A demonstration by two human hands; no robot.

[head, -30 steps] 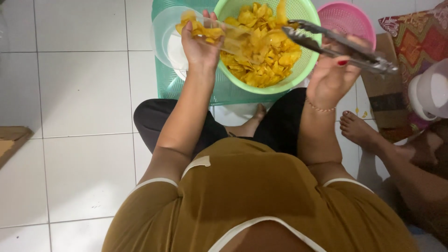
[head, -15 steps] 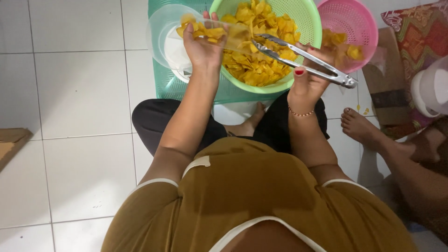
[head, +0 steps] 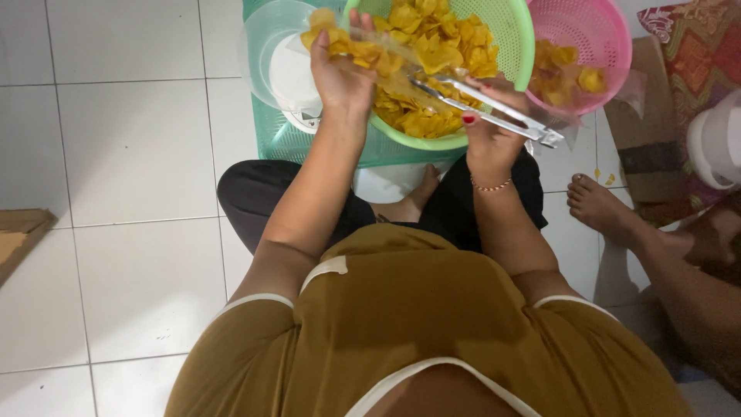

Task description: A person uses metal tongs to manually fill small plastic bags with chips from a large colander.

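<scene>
A green basket (head: pixel 519 38) full of yellow chips (head: pixel 432 46) sits at the top middle. My left hand (head: pixel 340 73) holds a clear plastic bag of chips (head: pixel 347 42) beside the basket's left rim. My right hand (head: pixel 490 131) grips metal tongs (head: pixel 482 108), whose tips point left into the chips in the green basket. A pink basket (head: pixel 594 31) with a few chips stands to the right, just past the tongs' hinge end.
A clear round lid over a white scale (head: pixel 289 73) rests on a teal plastic stool (head: pixel 285 143). Another person's bare foot (head: pixel 598 208) and leg lie at the right, near a cardboard box (head: pixel 648 147) and a white container (head: pixel 714 139). White floor tiles spread to the left.
The tongs have swung left from over the pink basket into the chips in the green basket. My left hand stays at the bag.
</scene>
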